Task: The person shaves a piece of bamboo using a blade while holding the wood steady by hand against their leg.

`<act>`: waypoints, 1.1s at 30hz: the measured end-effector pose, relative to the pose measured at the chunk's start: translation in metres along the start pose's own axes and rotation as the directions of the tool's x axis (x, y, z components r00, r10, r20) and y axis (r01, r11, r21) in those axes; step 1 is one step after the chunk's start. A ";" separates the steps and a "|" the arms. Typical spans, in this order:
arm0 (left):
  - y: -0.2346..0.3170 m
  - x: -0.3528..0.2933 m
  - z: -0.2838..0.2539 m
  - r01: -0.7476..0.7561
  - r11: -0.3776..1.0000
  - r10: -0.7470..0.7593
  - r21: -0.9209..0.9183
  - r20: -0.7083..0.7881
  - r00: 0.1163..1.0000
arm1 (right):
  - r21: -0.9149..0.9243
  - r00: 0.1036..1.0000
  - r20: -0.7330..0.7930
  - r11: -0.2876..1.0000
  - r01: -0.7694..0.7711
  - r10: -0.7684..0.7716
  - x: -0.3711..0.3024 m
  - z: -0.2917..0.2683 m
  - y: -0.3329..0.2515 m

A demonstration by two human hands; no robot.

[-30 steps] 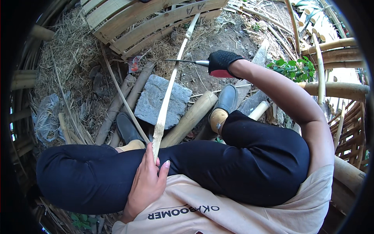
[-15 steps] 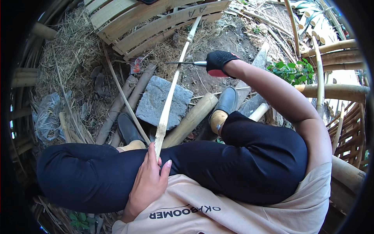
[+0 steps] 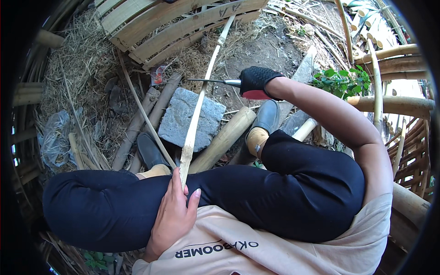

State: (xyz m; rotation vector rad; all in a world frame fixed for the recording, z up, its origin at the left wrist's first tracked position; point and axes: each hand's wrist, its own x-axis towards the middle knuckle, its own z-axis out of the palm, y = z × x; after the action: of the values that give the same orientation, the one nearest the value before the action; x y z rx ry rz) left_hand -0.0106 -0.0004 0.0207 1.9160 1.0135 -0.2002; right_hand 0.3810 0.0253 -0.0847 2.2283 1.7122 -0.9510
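Note:
A long pale bamboo strip [image 3: 196,117] slants from my lap up toward a slatted crate. Its near end sits between the fingers and thumb of my bare left hand [image 3: 176,213], which rests on my thigh and shirt. My right hand [image 3: 259,82] wears a black glove with red on it and is closed round a knife [image 3: 215,81]. The thin dark blade lies crosswise over the strip, well beyond the left hand; the handle is mostly hidden in the glove. A grey stone block [image 3: 181,119] lies under the strip.
The slatted wooden crate [image 3: 183,36] stands at the far side. Bamboo poles [image 3: 224,140] and sticks lie around my shoes, with straw and a clear plastic bag [image 3: 55,142] at left. Green leaves [image 3: 341,82] and bamboo rails [image 3: 394,105] are at right.
My right hand and the knife have moved a little nearer to me along the strip. The strip's middle has shifted slightly; my left hand stays about where it was.

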 end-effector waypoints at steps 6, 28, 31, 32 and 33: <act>0.005 0.005 0.000 0.054 0.998 -0.053 -0.014 0.056 0.997 | -0.165 0.977 -0.149 0.970 -0.180 0.156 0.029 -0.027 0.042; 0.002 -0.005 -0.003 0.081 0.991 -0.074 -0.110 0.061 0.995 | 0.067 0.982 0.071 0.983 0.172 -0.177 -0.032 0.018 -0.053; -0.005 -0.006 0.000 0.056 0.993 -0.051 -0.103 0.051 0.997 | 0.212 0.963 0.127 0.955 0.208 -0.238 -0.050 0.027 -0.073; -0.008 -0.007 0.001 0.018 0.996 -0.015 -0.091 0.035 0.999 | 0.202 0.969 0.112 0.960 0.195 -0.221 -0.047 0.034 -0.072; -0.008 -0.008 0.001 0.020 0.995 -0.017 -0.094 0.031 0.999 | 0.193 0.974 0.097 0.964 0.183 -0.204 -0.043 0.042 -0.070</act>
State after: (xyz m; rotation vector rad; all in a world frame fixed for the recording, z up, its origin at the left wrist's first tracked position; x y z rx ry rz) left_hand -0.0213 -0.0034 0.0188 1.8142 1.0033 -0.1883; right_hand 0.2953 -0.0073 -0.0757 2.0892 1.8845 -1.3056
